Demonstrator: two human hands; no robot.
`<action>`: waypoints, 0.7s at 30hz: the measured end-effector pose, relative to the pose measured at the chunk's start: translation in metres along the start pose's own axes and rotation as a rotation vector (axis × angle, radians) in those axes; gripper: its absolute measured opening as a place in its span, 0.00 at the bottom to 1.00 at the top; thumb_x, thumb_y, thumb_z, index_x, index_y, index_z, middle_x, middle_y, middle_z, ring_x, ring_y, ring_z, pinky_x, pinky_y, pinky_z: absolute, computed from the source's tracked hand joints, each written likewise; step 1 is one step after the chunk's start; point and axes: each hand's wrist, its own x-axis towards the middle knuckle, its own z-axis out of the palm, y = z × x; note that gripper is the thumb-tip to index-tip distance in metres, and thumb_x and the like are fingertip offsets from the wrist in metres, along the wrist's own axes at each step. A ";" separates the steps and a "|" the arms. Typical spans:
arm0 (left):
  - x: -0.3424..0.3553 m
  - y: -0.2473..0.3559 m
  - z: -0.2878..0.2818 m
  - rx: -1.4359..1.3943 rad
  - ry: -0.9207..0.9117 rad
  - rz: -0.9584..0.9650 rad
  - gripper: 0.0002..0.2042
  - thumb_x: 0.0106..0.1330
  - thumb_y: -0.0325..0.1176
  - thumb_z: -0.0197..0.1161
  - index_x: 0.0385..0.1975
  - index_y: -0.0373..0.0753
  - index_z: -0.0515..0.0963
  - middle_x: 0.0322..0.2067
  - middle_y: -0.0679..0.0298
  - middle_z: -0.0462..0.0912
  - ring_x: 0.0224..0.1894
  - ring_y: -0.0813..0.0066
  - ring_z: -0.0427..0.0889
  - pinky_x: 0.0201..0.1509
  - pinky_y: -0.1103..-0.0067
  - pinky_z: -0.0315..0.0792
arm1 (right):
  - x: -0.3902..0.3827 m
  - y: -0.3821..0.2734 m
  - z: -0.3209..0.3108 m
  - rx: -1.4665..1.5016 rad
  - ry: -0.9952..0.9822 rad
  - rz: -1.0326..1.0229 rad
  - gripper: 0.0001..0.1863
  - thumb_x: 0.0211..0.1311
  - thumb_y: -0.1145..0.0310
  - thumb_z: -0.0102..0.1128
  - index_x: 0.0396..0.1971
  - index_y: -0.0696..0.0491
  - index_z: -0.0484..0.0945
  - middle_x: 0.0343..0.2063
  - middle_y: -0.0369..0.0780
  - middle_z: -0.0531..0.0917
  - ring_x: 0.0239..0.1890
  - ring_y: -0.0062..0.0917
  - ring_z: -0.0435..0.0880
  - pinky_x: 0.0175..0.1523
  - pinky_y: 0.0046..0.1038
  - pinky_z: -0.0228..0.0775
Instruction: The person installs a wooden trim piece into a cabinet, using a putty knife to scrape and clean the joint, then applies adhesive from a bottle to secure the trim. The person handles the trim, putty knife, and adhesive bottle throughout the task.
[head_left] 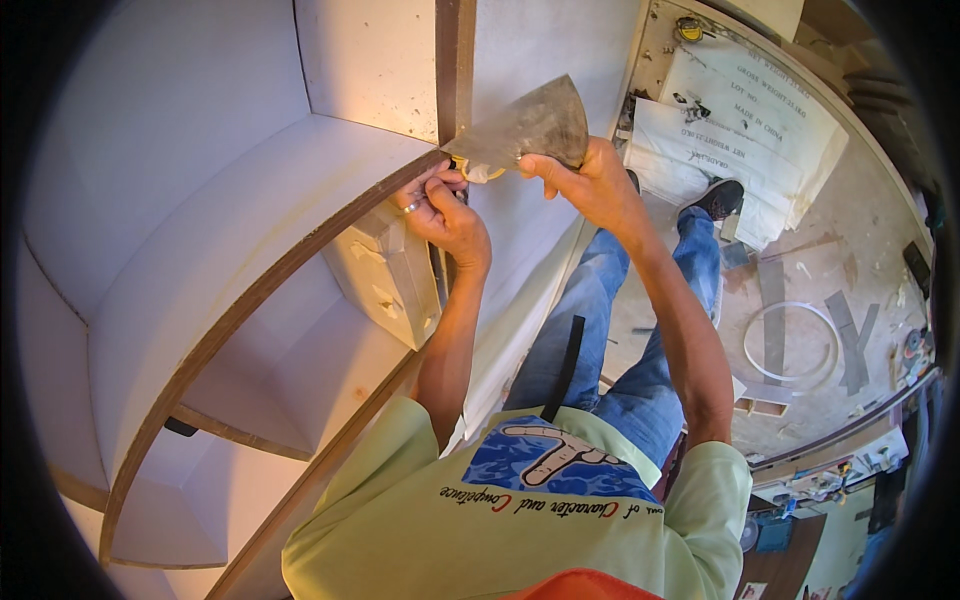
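Observation:
My right hand grips a wide, worn putty knife, its grey blade reaching left to the cabinet's brown-edged corner. The handle is mostly hidden by my fingers. At that same corner, just under the blade's tip, the fingers of my left hand are pinched together against the curved shelf edge. A thin yellow loop, perhaps wire, with a small whitish piece shows between the two hands. What my left fingertips hold is too small and partly covered to name.
White curved shelves with brown edges fill the left side. A pale box-like block sits below my left hand. On the floor lie white printed sacks, a yellow tape measure, a white ring of tubing and grey strips.

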 end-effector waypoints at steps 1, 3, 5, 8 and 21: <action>0.000 0.000 0.000 0.013 0.002 0.001 0.05 0.70 0.21 0.48 0.39 0.30 0.72 0.30 0.57 0.81 0.30 0.77 0.75 0.37 0.79 0.74 | 0.000 -0.002 -0.002 0.033 -0.019 0.022 0.19 0.64 0.53 0.69 0.35 0.57 0.85 0.25 0.34 0.85 0.24 0.15 0.79 0.29 0.22 0.69; 0.000 0.000 0.000 0.018 0.005 -0.005 0.05 0.69 0.21 0.48 0.39 0.30 0.71 0.30 0.56 0.81 0.30 0.76 0.75 0.37 0.79 0.74 | 0.001 -0.008 -0.007 0.092 -0.068 0.070 0.19 0.64 0.53 0.68 0.35 0.58 0.85 0.25 0.34 0.85 0.24 0.16 0.79 0.29 0.21 0.70; 0.000 0.000 -0.001 0.002 0.005 -0.017 0.05 0.69 0.21 0.48 0.39 0.30 0.71 0.30 0.56 0.81 0.30 0.76 0.75 0.37 0.79 0.74 | 0.004 -0.015 -0.011 0.168 -0.134 0.077 0.20 0.64 0.53 0.68 0.36 0.58 0.85 0.25 0.34 0.85 0.24 0.17 0.79 0.29 0.21 0.70; 0.000 -0.001 -0.001 0.051 -0.006 0.003 0.05 0.69 0.21 0.48 0.39 0.30 0.70 0.31 0.55 0.81 0.29 0.76 0.75 0.37 0.79 0.74 | 0.011 -0.024 -0.016 0.017 -0.135 0.014 0.20 0.63 0.53 0.69 0.33 0.59 0.85 0.23 0.35 0.84 0.24 0.18 0.79 0.29 0.23 0.70; 0.002 -0.004 -0.002 0.038 -0.015 0.031 0.05 0.68 0.20 0.47 0.39 0.30 0.71 0.30 0.57 0.80 0.29 0.77 0.75 0.35 0.80 0.75 | 0.062 -0.047 -0.041 -0.271 -0.302 -0.103 0.24 0.58 0.50 0.70 0.29 0.61 0.84 0.19 0.39 0.81 0.22 0.25 0.80 0.29 0.30 0.71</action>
